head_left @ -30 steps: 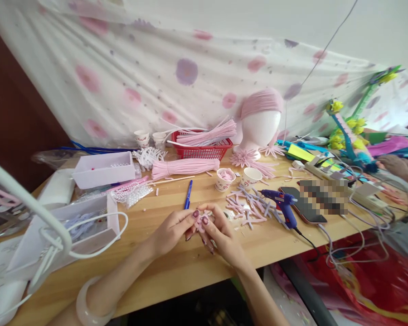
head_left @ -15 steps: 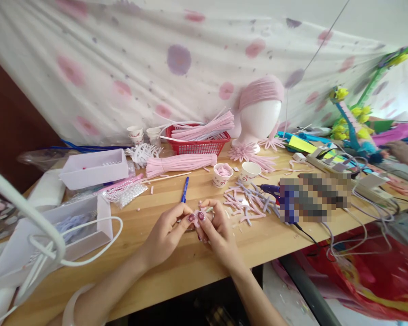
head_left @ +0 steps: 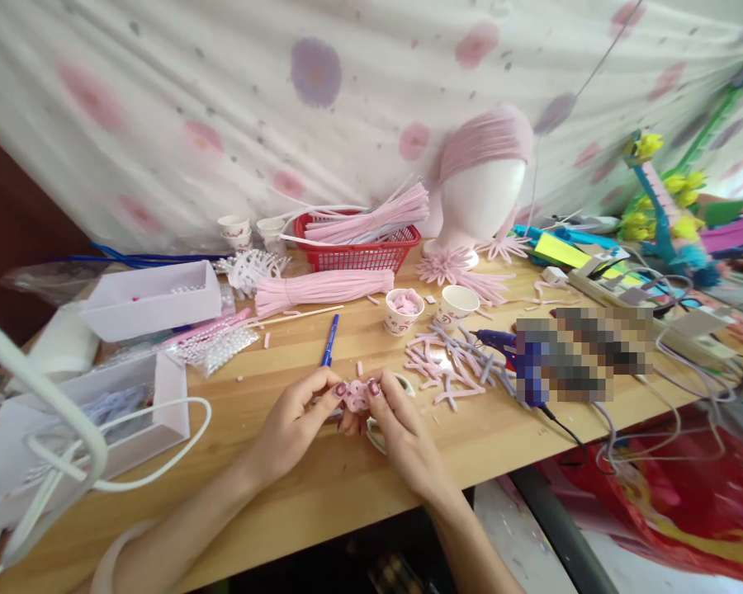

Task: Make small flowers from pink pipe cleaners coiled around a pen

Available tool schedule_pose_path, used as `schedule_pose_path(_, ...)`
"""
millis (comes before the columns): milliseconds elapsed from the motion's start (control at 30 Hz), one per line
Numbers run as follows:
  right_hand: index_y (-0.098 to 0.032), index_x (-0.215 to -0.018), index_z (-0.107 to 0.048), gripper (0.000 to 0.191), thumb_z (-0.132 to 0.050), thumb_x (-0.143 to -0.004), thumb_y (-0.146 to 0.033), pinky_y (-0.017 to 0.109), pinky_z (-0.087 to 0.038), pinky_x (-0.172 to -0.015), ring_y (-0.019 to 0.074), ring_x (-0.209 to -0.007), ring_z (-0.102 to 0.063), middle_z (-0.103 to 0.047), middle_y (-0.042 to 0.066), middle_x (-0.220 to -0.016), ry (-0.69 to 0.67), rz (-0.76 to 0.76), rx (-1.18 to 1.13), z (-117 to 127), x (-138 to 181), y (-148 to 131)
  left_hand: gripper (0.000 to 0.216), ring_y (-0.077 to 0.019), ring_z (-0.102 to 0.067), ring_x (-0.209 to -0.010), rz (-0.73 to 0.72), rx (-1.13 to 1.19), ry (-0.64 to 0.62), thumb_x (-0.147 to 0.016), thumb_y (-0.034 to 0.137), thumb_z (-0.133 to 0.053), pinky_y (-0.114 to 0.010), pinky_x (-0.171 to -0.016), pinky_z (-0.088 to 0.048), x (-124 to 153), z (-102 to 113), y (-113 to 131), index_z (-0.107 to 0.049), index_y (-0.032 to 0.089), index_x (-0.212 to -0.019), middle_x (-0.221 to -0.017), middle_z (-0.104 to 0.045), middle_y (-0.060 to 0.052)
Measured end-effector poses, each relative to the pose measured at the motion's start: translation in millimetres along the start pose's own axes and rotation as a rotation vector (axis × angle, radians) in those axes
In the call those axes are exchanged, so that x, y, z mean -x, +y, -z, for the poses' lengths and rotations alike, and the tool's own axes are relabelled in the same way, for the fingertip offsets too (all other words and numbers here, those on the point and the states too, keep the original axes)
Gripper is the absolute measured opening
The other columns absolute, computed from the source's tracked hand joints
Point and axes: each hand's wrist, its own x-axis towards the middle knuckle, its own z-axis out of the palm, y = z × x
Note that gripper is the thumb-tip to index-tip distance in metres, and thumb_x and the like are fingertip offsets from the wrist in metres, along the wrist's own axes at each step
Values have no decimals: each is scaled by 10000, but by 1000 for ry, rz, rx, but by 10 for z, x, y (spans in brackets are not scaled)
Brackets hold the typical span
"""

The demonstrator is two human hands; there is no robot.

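Pink flower piece (head_left: 354, 395); red basket (head_left: 359, 252)

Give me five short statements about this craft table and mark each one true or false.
1. Both hands, the left hand and the right hand, pinch one small pink piece between them. True.
2. The blue pen lies on the table beyond the hands. True.
3. The red basket holds yellow flowers. False: pink strips lie in it.
4. The foam head wears a pink band. True.
5. The two paper cups stand at the left of the white box. False: they stand well to its right, near the loose pink strips.
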Motion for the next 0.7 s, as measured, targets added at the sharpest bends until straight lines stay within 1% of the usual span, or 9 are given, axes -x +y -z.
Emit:
schedule_pose_path(67, -223, -843, -509, 285, -414, -1008, -436, 304, -454, -744, 159, -752, -565, -610, 14, -792, 55, -42, -20, 20, 9, 20, 294, -141, -585, -704, -13, -39, 10, -981, 327, -446, -267, -720, -470, 1, -11, 5, -583, 170, -773, -735, -565, 6)
schedule_pose_path(133, -227, -832, -520, 285, -447, -992, -450, 306, -466, -719, 165, -729, -576, -619, 16, -789, 65, -70, -66, 36, 9, 23, 298, -142, -577, -718, -25, -92, 30, -974, 329, -461, -265, -721, -460, 4, -28, 14, -594, 167, -763, -761, -549, 0)
schedule_pose_path(233, -224, -839, -516, 262, -476, -982, -439, 297, -474, -673, 155, -664, -580, -614, 2, -741, 15, -30, -126, 33, 0, -3, 247, -143, -576, -732, -28, -165, 75, -947, 319, -517, -259, -717, -455, 10, -55, 24, -603, 169, -769, -784, -555, -4)
schedule_pose_path(333, -214, -877, -508, 237, -460, -996, -413, 279, -461, -642, 139, -625, -566, -601, -13, -696, 9, 24, -149, 9, 0, -23, 236, -148, -584, -757, -35, -197, 119, -936, 300, -525, -259, -730, -458, 12, -61, 23, -604, 173, -754, -803, -577, -12)
schedule_pose_path(433, -208, -890, -502, 223, -457, -1001, -396, 264, -442, -634, 125, -626, -555, -604, -14, -698, -7, 29, -177, -13, 5, -17, 225, -152, -593, -785, -13, -192, 151, -932, 303, -530, -262, -758, -456, 16, -45, 15, -623, 175, -771, -802, -598, -11)
schedule_pose_path(500, -205, -881, -502, 226, -488, -985, -405, 254, -439, -624, 119, -628, -554, -609, -12, -708, -6, 4, -204, -31, 0, -6, 213, -148, -594, -775, 15, -186, 167, -922, 307, -549, -256, -752, -455, 18, -40, 12, -628, 174, -776, -785, -608, -5)
schedule_pose_path(600, -203, -836, -505, 261, -542, -950, -435, 236, -431, -563, 105, -557, -532, -597, -22, -669, 52, -22, -256, -68, -15, 11, 221, -138, -594, -718, 52, -118, 150, -923, 327, -552, -248, -709, -464, 21, -65, 19, -611, 173, -776, -737, -614, 9)
schedule_pose_path(667, -202, -818, -507, 271, -547, -946, -438, 228, -410, -522, 95, -497, -496, -571, -37, -616, 101, -9, -266, -93, -15, 25, 238, -137, -597, -692, 67, -63, 138, -924, 339, -551, -249, -699, -473, 26, -102, 30, -607, 172, -765, -708, -618, 12)
schedule_pose_path(700, -202, -820, -510, 269, -537, -953, -434, 225, -399, -512, 93, -482, -480, -555, -44, -595, 121, 0, -257, -103, -8, 33, 240, -140, -599, -696, 65, -63, 152, -915, 336, -566, -249, -704, -474, 31, -123, 36, -615, 169, -751, -709, -626, 9)
